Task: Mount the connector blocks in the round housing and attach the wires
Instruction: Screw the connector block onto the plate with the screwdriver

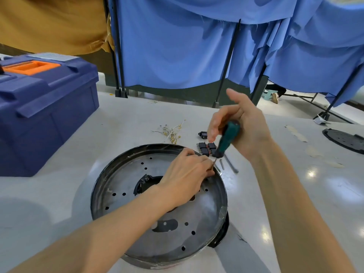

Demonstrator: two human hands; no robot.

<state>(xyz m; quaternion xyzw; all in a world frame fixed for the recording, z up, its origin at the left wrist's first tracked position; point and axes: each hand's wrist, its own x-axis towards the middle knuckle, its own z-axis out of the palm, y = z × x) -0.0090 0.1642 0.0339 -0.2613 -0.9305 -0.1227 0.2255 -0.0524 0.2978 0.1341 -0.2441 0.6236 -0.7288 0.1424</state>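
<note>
The round metal housing (122, 182) lies on the white table, its perforated plate facing up. My left hand (185, 178) reaches into it near the far right rim, fingers curled round something small that is hidden beneath them. My right hand (242, 125) grips a green-handled screwdriver (228, 138), tilted so its tip meets my left fingertips. Just beyond the rim lie several black connector blocks (205, 148), with one more black block (203, 134) farther back. A loose bundle of white wires (171, 132) with brass terminals rests behind the housing.
A large blue toolbox (45, 107) with an orange handle fills the left side. Two long screws (230, 165) lie right of the housing. A black round cover (344, 139) sits at the right edge. Blue curtains on black stands hang behind the table.
</note>
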